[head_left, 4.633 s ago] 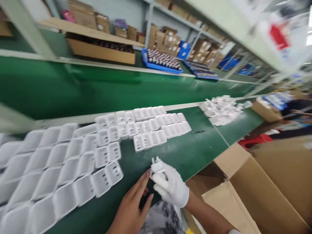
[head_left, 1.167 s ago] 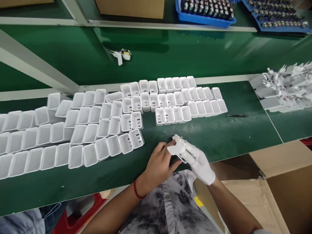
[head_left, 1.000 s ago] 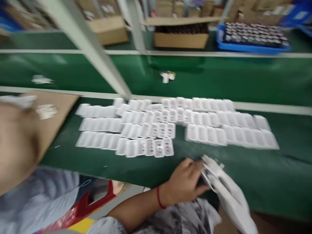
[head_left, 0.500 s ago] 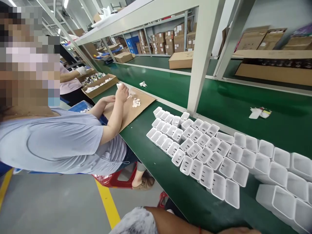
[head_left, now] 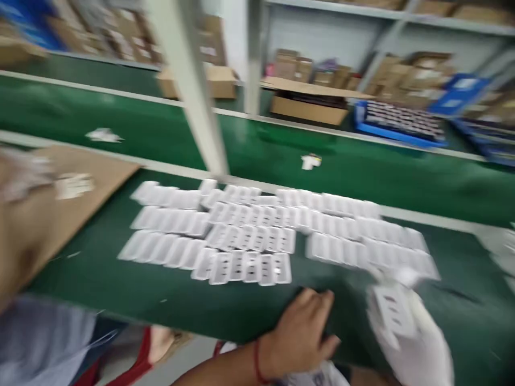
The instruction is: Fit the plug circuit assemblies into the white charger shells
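Gloved right hand [head_left: 410,343] clasped a white plastic charger shell [head_left: 392,311] above the green bench [head_left: 241,311]; bare left hand [head_left: 301,332] lay released, fingers spread, just beside it. Risk: a loose hold could drop the shell onto the white shell rows [head_left: 249,246]. Half a second earlier, neither hand nor shell showed.

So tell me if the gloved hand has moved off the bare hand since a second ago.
Yes. The gloved right hand, holding a white shell, now sits apart, right of the left hand; earlier they touched.
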The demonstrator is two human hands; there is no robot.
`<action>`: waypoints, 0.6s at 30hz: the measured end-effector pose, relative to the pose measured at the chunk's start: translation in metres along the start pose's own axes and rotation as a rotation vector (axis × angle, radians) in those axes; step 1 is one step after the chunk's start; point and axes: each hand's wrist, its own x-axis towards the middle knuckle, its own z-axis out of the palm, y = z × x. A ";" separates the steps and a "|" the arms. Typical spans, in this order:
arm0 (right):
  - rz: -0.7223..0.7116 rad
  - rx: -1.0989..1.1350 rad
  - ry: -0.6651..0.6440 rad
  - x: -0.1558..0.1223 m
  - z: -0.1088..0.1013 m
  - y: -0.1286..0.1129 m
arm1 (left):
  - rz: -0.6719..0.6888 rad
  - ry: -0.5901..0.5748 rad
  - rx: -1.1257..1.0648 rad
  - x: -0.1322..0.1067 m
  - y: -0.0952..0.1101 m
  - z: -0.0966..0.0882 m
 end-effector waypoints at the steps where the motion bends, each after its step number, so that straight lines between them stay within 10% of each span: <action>1: 0.073 0.094 0.081 -0.009 -0.010 -0.007 | 0.002 0.012 0.020 0.001 0.001 -0.004; 6: 0.251 0.765 0.182 -0.015 -0.021 -0.026 | 0.071 0.016 0.064 0.010 -0.004 -0.007; 18: 0.286 1.015 0.147 -0.018 -0.036 -0.011 | 0.040 -0.032 0.133 0.008 -0.006 -0.006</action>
